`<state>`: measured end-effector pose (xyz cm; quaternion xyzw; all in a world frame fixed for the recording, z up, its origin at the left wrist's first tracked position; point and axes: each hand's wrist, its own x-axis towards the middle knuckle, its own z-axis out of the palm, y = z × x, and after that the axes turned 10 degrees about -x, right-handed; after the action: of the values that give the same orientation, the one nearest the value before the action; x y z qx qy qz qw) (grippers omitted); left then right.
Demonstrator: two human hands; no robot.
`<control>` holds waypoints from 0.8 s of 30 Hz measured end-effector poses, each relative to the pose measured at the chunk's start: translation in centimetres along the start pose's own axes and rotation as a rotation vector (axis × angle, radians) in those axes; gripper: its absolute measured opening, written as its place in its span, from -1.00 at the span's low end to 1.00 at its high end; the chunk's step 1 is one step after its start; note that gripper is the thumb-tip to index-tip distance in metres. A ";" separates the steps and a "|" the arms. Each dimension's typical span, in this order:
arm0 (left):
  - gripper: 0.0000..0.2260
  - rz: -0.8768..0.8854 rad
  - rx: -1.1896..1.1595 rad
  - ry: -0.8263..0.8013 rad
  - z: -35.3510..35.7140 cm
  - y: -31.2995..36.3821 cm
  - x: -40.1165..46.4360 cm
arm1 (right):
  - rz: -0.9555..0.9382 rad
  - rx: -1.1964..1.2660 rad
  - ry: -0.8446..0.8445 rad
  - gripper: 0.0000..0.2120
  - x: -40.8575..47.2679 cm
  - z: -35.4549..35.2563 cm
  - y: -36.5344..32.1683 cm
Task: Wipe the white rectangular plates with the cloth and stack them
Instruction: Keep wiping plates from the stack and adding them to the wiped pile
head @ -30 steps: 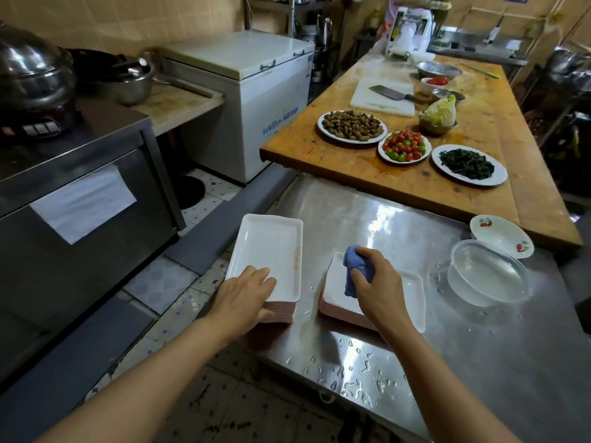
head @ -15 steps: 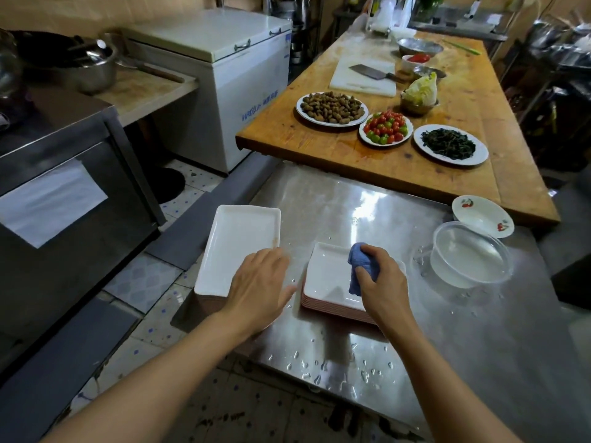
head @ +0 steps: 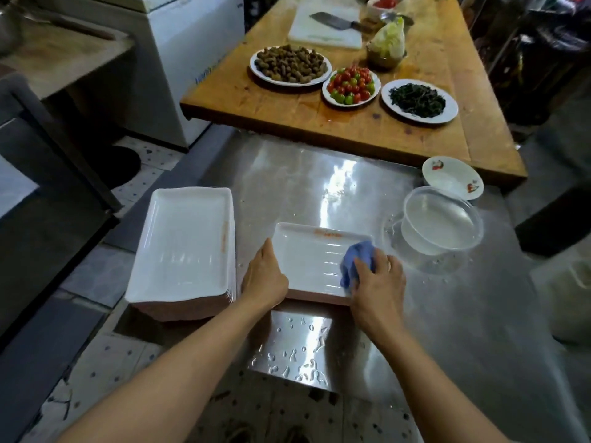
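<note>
On the wet stainless-steel table [head: 447, 330], near its front edge, a white rectangular plate [head: 307, 257] lies flat atop a low stack of like plates, its orange marking along the far rim. Right hand [head: 379, 282]: palm down, fingers curled around a bunched blue cloth [head: 355, 262], pressing it onto the plate's right end; forearm extended from lower right. Left hand [head: 263, 276]: fingers clasped over the plate's near-left corner, thumb on the upper rim, forearm extended from lower left. Just beside it to the left, a taller stack of white rectangular plates [head: 185, 247] stands at the table's left corner. To the right, well apart from the hands, a clear plastic bowl [head: 443, 223] stands by a small white dish [head: 452, 177]. Beyond, a wooden table [head: 351, 129] bears plates of peanuts [head: 291, 63], cherry tomatoes [head: 351, 84] and dark greens [head: 417, 99].
</note>
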<state>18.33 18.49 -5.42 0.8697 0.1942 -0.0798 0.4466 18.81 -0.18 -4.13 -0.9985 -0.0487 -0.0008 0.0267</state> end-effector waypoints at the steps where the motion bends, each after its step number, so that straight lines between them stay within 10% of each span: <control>1: -0.37 -0.011 -0.017 -0.002 0.1 -0.3 0.2 | -0.018 -0.003 -0.001 -0.74 -0.1 0.3 0.0; 15: -0.27 -0.077 -0.506 -0.022 0.5 -3.6 1.1 | 0.143 0.247 0.152 -0.83 6.8 2.0 -3.3; 24: -0.23 -0.050 -0.581 -0.051 0.7 -4.0 1.1 | -0.235 0.077 0.008 -0.71 7.5 3.3 -9.0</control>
<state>17.75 20.38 -9.17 0.6979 0.2190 -0.0537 0.6798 25.43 9.68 -6.95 -0.9841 -0.1651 -0.0059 0.0650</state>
